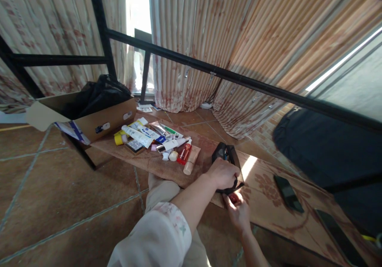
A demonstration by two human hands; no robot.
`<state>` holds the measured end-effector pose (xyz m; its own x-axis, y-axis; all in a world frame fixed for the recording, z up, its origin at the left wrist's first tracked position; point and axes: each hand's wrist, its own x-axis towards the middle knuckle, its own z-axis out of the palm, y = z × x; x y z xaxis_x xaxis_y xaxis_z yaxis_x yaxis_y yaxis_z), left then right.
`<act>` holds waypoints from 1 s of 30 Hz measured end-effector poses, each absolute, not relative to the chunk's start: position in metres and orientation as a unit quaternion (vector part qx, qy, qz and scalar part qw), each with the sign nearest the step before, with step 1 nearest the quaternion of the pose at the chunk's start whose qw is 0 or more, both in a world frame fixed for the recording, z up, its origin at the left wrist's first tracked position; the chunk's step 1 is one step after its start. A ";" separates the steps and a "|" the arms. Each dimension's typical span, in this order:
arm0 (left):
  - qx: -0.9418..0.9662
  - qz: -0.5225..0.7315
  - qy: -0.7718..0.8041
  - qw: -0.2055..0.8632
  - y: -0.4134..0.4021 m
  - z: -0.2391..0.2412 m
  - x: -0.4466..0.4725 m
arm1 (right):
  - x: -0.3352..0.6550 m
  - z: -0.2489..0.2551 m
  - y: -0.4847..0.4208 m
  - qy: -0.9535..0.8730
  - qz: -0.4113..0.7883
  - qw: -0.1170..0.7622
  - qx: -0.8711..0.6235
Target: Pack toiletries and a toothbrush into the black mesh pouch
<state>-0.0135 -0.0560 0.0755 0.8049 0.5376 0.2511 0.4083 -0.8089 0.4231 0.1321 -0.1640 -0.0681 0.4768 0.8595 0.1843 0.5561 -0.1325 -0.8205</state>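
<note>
A small black bag (238, 159) stands on a long bench covered with a brown patterned cloth (259, 179). My left hand (222, 173) reaches across it, fingers closed on its near edge; what lies inside is mostly hidden. Just below the bag, my right hand (240, 213) pinches a small dark red item (234, 197) whose kind I cannot make out. To the left lies a loose pile of cosmetics. It includes a beige tube (192, 159), a red bottle (185, 152), a white tube (137, 135), a yellow-capped tube (119, 138) and a glittery square case (135, 145).
An open cardboard box (104, 119) with a black plastic bag (100, 94) inside sits at the bench's left end. On the right lie a dark phone (288, 192) and another dark flat device (338, 235). A black metal rail (185, 66) runs behind, before striped curtains (191, 28).
</note>
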 end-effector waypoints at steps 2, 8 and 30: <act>0.929 0.183 0.270 0.176 -0.057 0.076 -0.014 | 0.133 -0.068 -0.165 -0.483 0.202 0.433 -0.734; 0.921 0.180 0.289 0.188 -0.058 0.077 -0.017 | 0.130 -0.060 -0.168 -0.492 0.192 0.402 -0.748; 0.916 0.203 0.277 0.208 -0.051 0.070 -0.012 | 0.129 -0.059 -0.168 -0.498 0.194 0.399 -0.745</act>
<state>-0.0115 -0.0510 0.0702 0.7645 0.5916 0.2563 0.4223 -0.7599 0.4942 0.1290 -0.1679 -0.0587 0.4284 0.8971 0.1085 0.5880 -0.1856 -0.7873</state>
